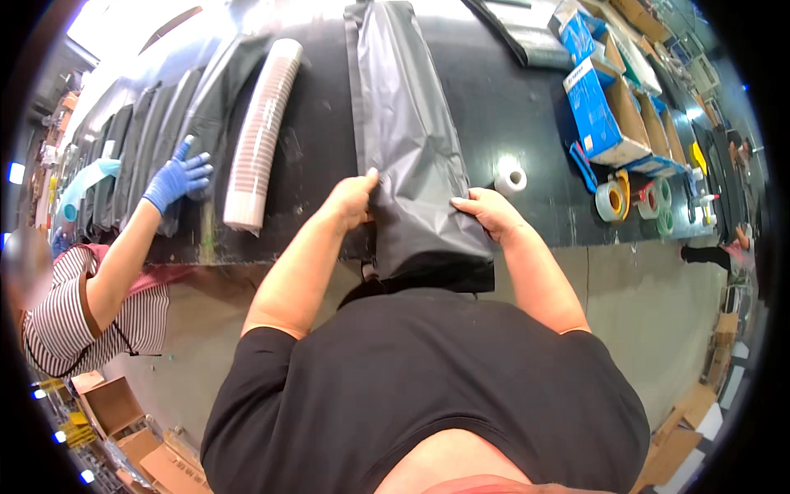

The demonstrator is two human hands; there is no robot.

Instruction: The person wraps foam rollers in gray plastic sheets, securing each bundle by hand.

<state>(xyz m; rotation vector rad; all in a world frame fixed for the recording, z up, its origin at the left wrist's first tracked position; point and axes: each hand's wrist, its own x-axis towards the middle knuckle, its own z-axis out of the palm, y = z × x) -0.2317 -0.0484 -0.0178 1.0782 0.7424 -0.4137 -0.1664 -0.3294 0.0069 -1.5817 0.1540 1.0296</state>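
A long grey plastic sleeve (411, 140) lies lengthwise before me, its near end hanging over the table edge against my black shirt. My left hand (354, 200) pinches its left edge, thumb on top and fingers beneath. On the opposite edge, my right hand (490, 213) grips the sleeve in the same way, thumb above. Wrinkles run across the plastic between the two hands. What is inside the sleeve, if anything, is hidden. Just beyond my right hand stands a small white roll (511, 179).
A wrapped roll with brown bands (265, 132) lies left of the sleeve. A co-worker's blue-gloved hand (178, 174) rests over several dark sleeves (156, 107). Blue cardboard boxes (599, 115), a blue-handled tool (583, 167) and tape rolls (610, 202) sit on the right.
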